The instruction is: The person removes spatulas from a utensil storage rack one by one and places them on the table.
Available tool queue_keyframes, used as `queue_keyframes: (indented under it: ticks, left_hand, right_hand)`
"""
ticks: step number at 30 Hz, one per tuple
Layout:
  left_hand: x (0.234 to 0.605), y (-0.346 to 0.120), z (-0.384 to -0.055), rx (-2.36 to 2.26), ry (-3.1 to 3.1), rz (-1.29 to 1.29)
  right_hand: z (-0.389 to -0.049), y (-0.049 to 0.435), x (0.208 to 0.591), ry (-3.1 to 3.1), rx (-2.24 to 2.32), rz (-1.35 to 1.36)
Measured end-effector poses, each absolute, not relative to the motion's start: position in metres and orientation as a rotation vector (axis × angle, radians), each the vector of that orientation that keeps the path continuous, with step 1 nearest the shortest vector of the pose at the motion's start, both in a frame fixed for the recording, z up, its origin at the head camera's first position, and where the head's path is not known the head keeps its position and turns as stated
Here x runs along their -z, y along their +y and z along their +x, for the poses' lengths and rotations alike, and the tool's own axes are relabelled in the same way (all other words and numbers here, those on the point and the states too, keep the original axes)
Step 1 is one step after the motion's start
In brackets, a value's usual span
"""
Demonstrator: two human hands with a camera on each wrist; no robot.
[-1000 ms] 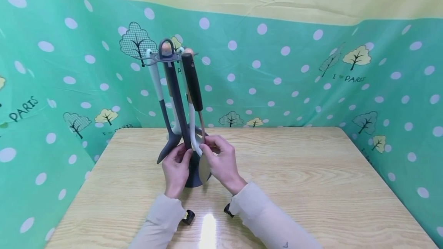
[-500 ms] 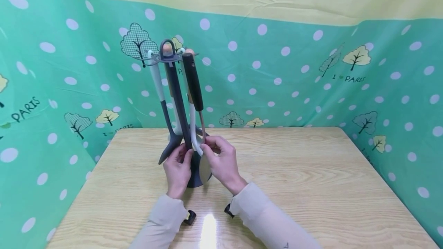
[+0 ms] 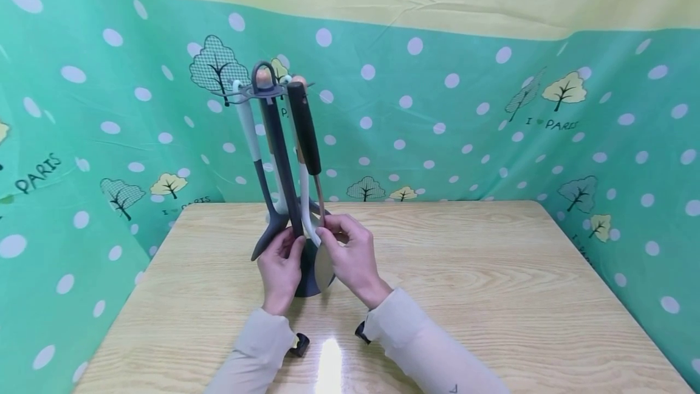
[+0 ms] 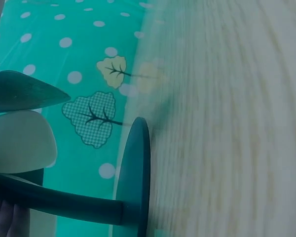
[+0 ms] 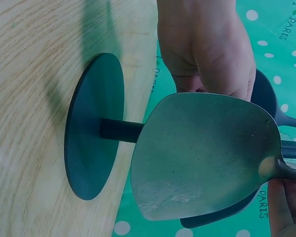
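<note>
One dark utensil stand (image 3: 281, 166), upright on a wood-grained table (image 3: 465, 272); round base (image 5: 89, 133) flat on the top; hooked ring (image 3: 266, 91) above. One left hand (image 3: 281, 272), fingers curled about the lower post, gripping it; one right hand (image 3: 352, 257), thumb and fingers pinching the thin shank of a metal spatula (image 5: 202, 153); its black handle stands up near the ring, its broad blade points down, clear of the base; whether it hangs from a hook I cannot tell from here. One pale-handled utensil (image 3: 248, 123) with a dark head, hanging left of the post; spotted cloth (image 3: 437, 157) behind, printed with trees.
</note>
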State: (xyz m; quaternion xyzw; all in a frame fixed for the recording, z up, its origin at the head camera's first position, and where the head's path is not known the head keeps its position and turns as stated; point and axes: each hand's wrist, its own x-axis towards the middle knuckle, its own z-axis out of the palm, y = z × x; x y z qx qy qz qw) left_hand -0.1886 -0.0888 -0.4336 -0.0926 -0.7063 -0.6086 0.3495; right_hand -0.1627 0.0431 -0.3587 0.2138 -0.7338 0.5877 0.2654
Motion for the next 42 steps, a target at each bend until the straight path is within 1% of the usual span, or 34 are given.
queue_keyframes:
  ticks: [19, 42]
  left_hand:
    - [0.434, -0.09, -0.189, 1.587, -1.835, -0.254]
    - [0.432, -0.089, -0.188, 1.63, -1.833, -0.215]
  right_hand:
    - [-0.158, 0.044, 0.353, -1.973, -1.567, 0.553]
    - [-0.154, 0.057, 0.357, -1.927, -1.555, 0.584]
